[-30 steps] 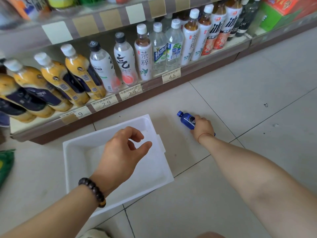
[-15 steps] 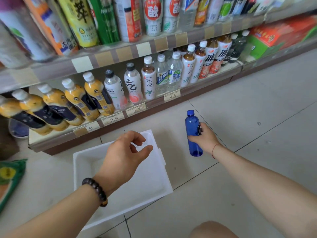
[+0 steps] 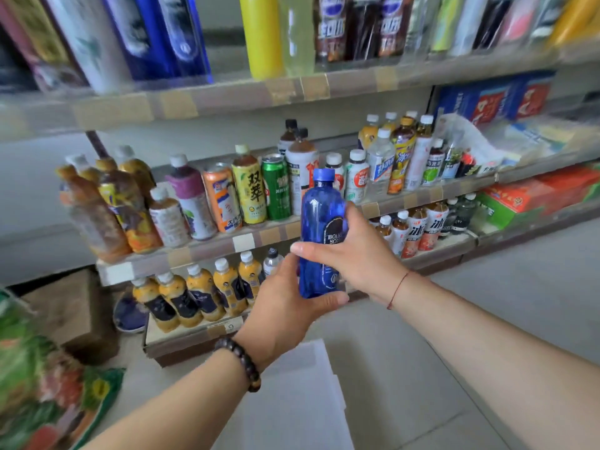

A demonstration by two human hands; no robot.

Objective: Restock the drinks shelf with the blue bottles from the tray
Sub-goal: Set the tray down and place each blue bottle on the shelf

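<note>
blue bottle [image 3: 319, 235] lifted upright | count: one | left hand [image 3: 285, 306] and right hand [image 3: 360, 258] grip it

Setting: retail shop, drinks aisle. Tiered shelves [image 3: 246, 95] run across the upper and middle frame, packed with labelled bottles [image 3: 250, 190] and cans [image 3: 275, 186] in rows. Price tags [image 3: 243, 241] sit on the shelf edges. Boxed goods [image 3: 532, 196] at right. Pale tiled floor [image 3: 487, 303] below.
</note>
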